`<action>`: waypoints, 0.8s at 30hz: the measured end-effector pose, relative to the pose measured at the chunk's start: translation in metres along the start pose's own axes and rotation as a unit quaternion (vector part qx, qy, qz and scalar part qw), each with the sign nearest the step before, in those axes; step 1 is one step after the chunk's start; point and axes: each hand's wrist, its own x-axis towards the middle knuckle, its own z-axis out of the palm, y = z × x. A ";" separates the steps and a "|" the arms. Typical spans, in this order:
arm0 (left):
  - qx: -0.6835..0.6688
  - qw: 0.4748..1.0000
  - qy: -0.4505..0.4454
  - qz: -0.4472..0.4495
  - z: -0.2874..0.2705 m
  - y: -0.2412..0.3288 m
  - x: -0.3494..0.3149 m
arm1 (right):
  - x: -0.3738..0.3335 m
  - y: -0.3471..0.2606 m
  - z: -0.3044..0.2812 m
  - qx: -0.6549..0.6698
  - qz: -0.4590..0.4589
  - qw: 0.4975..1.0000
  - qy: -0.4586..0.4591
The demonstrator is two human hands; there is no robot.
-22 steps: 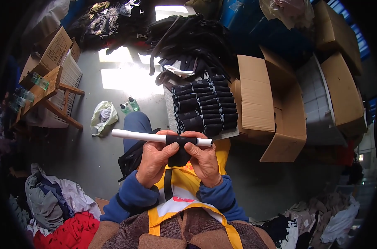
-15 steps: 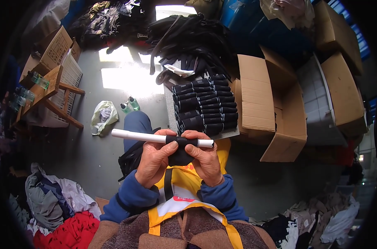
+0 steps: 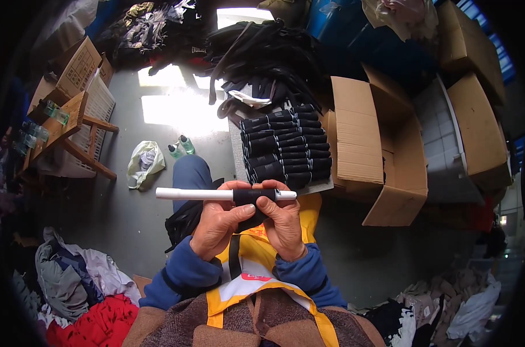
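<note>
In front of my lap a white tube (image 3: 187, 195) lies nearly level across both hands. A piece of black ribbed knit (image 3: 246, 197), which looks like a sock, is wrapped around the tube toward its right end, and part of it hangs below. My left hand (image 3: 219, 220) is closed around the tube and the knit's left edge, thumb in front. My right hand (image 3: 283, 222) is closed on the knit, its thumb pressed to the front and its fingers behind. The tube's right tip sticks out past the knit.
Ahead, folded black knit bundles (image 3: 285, 147) lie in rows on a grey table (image 3: 239, 156), with a black fabric heap (image 3: 262, 52) behind. An open cardboard box (image 3: 355, 133) stands right. To the left are a wooden stool (image 3: 71, 124), a plastic bag (image 3: 145, 165) and green bottles (image 3: 184, 146).
The tube has turned closer to level, its left end lower and its right end slightly higher. My right thumb has shifted a little left along the black knit.
</note>
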 end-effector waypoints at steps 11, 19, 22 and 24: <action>-0.022 1.000 0.004 -0.019 -0.004 -0.004 0.002 | 0.001 0.003 -0.005 0.055 0.044 0.997 -0.012; -0.025 0.998 -0.013 -0.052 -0.004 -0.005 0.001 | -0.002 0.002 0.004 0.002 -0.030 1.000 -0.005; -0.027 0.999 0.010 -0.016 0.000 -0.005 0.000 | -0.001 0.001 0.004 -0.004 -0.030 0.999 -0.015; -0.002 1.000 0.003 -0.025 -0.004 -0.002 -0.001 | -0.001 -0.003 0.004 0.012 -0.004 1.000 -0.008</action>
